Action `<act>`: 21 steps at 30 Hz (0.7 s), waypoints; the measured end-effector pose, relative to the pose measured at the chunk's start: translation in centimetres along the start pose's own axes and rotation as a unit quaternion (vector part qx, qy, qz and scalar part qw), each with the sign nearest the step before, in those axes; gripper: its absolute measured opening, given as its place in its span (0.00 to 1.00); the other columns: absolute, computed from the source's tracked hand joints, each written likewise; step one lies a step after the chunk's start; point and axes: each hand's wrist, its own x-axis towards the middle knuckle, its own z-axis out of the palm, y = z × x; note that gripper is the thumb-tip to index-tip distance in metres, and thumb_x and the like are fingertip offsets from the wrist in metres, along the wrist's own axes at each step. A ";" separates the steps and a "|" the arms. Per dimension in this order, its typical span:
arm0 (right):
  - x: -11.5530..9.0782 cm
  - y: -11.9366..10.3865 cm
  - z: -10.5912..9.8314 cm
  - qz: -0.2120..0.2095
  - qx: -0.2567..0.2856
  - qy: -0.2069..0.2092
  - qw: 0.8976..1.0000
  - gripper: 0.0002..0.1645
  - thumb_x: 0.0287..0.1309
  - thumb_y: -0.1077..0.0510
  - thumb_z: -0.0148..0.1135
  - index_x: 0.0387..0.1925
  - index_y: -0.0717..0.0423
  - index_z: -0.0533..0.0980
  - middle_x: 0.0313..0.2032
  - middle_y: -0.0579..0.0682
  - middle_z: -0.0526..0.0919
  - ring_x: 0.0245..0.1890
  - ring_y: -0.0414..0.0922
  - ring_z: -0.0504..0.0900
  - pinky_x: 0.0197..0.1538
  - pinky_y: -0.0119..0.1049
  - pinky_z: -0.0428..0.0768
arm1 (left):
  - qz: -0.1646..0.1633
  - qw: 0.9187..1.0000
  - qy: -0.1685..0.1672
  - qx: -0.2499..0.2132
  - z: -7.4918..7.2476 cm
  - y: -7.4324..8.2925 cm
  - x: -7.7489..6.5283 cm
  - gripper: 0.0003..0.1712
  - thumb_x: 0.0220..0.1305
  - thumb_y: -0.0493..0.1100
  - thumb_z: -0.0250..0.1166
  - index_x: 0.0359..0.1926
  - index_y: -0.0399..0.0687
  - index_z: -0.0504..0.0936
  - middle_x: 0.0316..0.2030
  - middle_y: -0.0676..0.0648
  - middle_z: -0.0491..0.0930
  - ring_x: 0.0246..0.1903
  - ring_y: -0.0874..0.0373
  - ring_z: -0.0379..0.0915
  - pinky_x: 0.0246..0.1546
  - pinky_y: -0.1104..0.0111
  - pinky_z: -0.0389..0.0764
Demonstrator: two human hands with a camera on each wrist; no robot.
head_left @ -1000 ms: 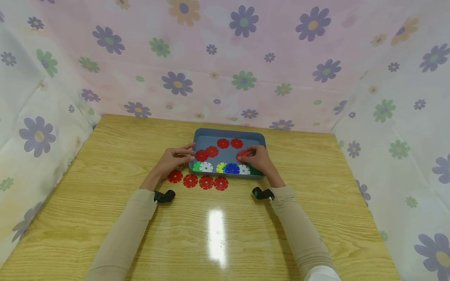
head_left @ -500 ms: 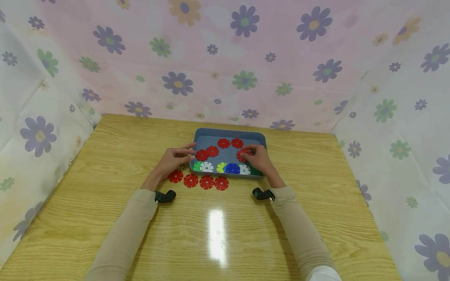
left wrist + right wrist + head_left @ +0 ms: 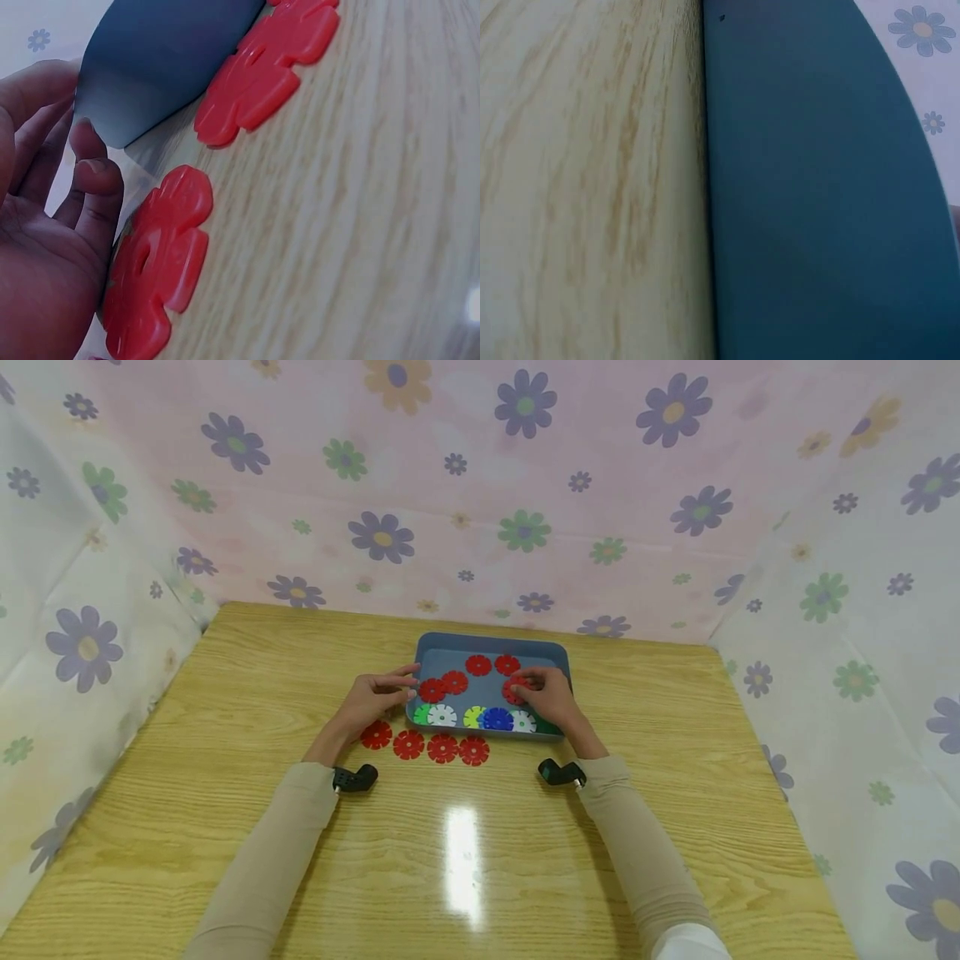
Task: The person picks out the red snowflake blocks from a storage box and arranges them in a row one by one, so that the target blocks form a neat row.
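A blue tray (image 3: 492, 641) was set near the middle of the desk's (image 3: 300, 652) far edge. The right hand (image 3: 553, 697) was held over the tray's right end, its forearm slanted in from the near right part of the desk and its fingers bent toward the left; a red disc (image 3: 508, 694) was grasped between its fingers and thumb, inside the tray near the right edge, though whether the disc was resting on the tray's floor could not be told. The left hand (image 3: 364, 702) was placed at the tray's left edge, ungripping, its fingers loosely extended and spread, with the tips laid at the tray's wall and the thumb turned toward the near left corner. Two red discs (image 3: 478, 665) were seen toward the tray's far edge, and an overlapping pair (image 3: 432, 691) by its left edge. Along its near edge green (image 3: 422, 715), white (image 3: 442, 717), yellow (image 3: 472, 717) and blue discs (image 3: 497, 719) were lined up, with another white one beyond them. Outside, four loose red discs (image 3: 442, 748) were laid on the desk in a row before the tray's near edge.
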 end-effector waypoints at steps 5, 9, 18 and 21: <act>0.1 0.0 0.0 -0.006 0.010 0.005 1.000 0.14 0.67 0.60 0.67 0.50 0.65 0.84 0.45 0.62 0.88 0.43 0.54 0.86 0.47 0.41 0.85 | -0.002 1.000 0.003 -0.002 0.0 0.0 0.0 0.20 0.71 0.33 0.63 0.59 0.26 0.79 0.72 0.42 0.70 0.73 0.48 0.63 0.52 0.79 0.79; 0.2 -0.1 -0.2 -0.021 0.040 0.038 0.998 0.15 0.65 0.59 0.69 0.48 0.66 0.84 0.43 0.63 0.88 0.39 0.46 0.86 0.42 0.30 0.83 | 0.000 1.000 0.007 -0.004 0.0 -0.1 0.1 0.20 0.71 0.33 0.64 0.59 0.26 0.79 0.71 0.42 0.70 0.73 0.48 0.63 0.51 0.79 0.79; -2.1 -3.4 -1.5 0.038 0.175 0.060 0.982 0.20 0.66 0.59 0.68 0.53 0.68 0.81 0.32 0.44 0.87 0.32 0.39 0.87 0.46 0.43 0.87 | 0.007 1.000 0.011 0.004 0.1 -0.2 0.2 0.19 0.71 0.34 0.64 0.59 0.28 0.80 0.71 0.43 0.71 0.72 0.50 0.64 0.39 0.81 0.76; -3.3 -3.9 -1.8 0.041 0.197 0.039 0.979 0.20 0.67 0.60 0.67 0.54 0.70 0.79 0.32 0.40 0.87 0.32 0.35 0.86 0.45 0.40 0.87 | 0.009 1.000 0.007 0.011 0.1 -0.1 0.0 0.19 0.71 0.35 0.64 0.60 0.28 0.80 0.71 0.43 0.71 0.72 0.49 0.65 0.37 0.80 0.74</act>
